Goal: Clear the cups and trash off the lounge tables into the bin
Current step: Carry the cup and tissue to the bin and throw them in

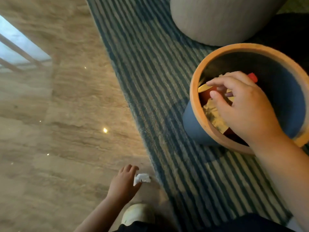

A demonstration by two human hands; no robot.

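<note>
A round blue bin [195, 124] with an orange rim stands on the striped rug at the right. Inside lie crumpled brown paper [212, 113], something red and a red cap [252, 77]. My right hand [242, 106] is over the bin's mouth with fingers relaxed and spread, holding nothing that I can see. Low at the centre, my left hand [123, 183] hangs above the stone floor and pinches a small crumpled white paper [142, 178].
A grey round pouf or table base [217, 20] stands beyond the bin on the blue striped rug [150, 81]. Polished beige stone floor [58, 114] fills the left. My white shoe [137, 213] is at the rug's edge below.
</note>
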